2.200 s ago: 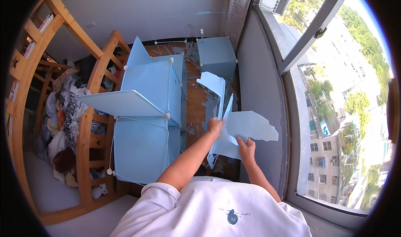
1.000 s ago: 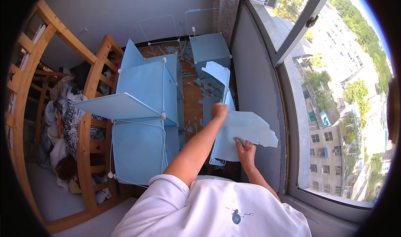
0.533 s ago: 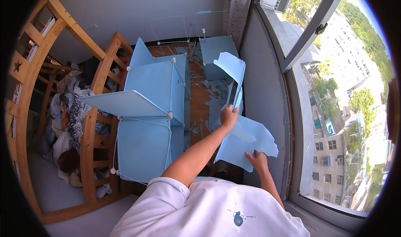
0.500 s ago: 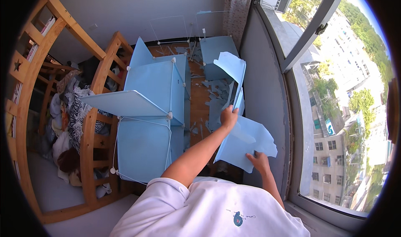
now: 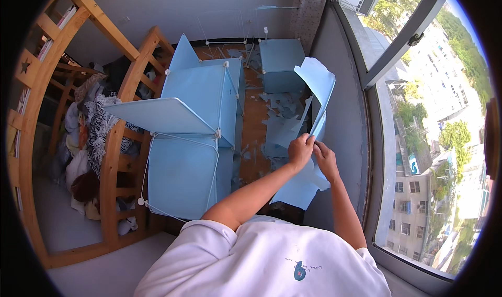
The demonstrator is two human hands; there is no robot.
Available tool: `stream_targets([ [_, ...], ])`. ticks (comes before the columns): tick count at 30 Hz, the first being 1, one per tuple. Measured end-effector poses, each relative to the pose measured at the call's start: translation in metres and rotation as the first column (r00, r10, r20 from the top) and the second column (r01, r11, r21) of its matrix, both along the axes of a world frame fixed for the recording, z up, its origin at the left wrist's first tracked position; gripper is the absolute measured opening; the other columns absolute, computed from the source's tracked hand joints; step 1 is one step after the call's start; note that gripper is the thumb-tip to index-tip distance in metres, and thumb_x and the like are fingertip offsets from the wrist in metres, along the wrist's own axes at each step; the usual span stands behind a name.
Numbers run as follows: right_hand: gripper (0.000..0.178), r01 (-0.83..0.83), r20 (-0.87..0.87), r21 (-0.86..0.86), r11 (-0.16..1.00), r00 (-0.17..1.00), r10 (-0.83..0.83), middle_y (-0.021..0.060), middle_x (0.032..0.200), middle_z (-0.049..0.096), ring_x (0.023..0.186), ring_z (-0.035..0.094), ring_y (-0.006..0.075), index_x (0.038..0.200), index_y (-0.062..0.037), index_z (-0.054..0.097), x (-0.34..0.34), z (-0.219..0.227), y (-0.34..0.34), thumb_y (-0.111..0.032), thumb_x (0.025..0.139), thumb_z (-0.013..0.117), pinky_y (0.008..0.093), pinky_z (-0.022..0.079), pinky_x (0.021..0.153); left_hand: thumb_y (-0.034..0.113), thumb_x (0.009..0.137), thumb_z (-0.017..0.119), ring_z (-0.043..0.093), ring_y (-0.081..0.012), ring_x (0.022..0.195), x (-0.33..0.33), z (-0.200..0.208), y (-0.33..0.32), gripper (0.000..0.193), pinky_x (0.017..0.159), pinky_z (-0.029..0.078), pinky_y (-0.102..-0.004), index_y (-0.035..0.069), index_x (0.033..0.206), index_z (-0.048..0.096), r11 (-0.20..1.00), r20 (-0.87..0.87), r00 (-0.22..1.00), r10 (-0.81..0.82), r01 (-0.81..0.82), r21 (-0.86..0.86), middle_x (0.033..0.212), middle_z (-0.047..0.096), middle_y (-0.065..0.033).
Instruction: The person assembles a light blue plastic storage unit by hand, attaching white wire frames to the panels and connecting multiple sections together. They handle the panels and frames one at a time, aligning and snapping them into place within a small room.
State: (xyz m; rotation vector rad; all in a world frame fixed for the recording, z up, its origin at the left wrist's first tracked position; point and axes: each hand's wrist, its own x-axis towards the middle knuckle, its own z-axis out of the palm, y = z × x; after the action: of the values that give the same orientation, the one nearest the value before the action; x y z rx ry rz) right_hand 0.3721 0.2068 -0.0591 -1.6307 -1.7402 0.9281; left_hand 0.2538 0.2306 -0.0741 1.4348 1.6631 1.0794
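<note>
The person's left hand (image 5: pixel 300 151) is gripping a torn blue panel (image 5: pixel 319 81) at its middle, and the right hand (image 5: pixel 326 162) is pinching it just beside. They're holding it above the wooden floor (image 5: pixel 253 113), near the grey wall (image 5: pixel 345 135) under the window (image 5: pixel 418 156). Blue scraps (image 5: pixel 282 129) are littering the floor, and blue cube shelves (image 5: pixel 183 179) are standing to the left.
</note>
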Motion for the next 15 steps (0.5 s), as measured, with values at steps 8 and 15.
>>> stream_targets([
  [8,0.028,-0.080,0.211,0.076,0.994,0.976,0.062,0.0203,0.077,0.062,0.073,0.060,0.0371,0.098,-0.0051,0.059,-0.035,0.015,-0.003,-0.020,0.074,0.061,0.0418,0.047,0.068,0.035,0.078,0.057,0.058,-0.0369,0.068,-0.029,-0.002,0.007,0.034,0.060,0.045,-0.0433,0.002,0.070,0.059,0.985,-0.031,0.999,0.023,-0.028,-0.170,0.070,0.061,-0.0187],
  [15,0.020,-0.132,0.324,0.124,0.983,0.942,0.086,0.0187,0.075,0.061,0.069,0.059,0.0363,0.090,-0.0050,0.058,-0.040,0.026,0.006,-0.017,0.075,0.060,0.0419,0.047,0.063,0.034,0.077,0.059,0.057,-0.0355,0.061,-0.026,0.000,0.017,0.034,0.054,0.043,-0.0424,0.002,0.067,0.058,0.983,-0.080,0.996,0.050,-0.063,-0.170,0.062,0.059,-0.0165],
])
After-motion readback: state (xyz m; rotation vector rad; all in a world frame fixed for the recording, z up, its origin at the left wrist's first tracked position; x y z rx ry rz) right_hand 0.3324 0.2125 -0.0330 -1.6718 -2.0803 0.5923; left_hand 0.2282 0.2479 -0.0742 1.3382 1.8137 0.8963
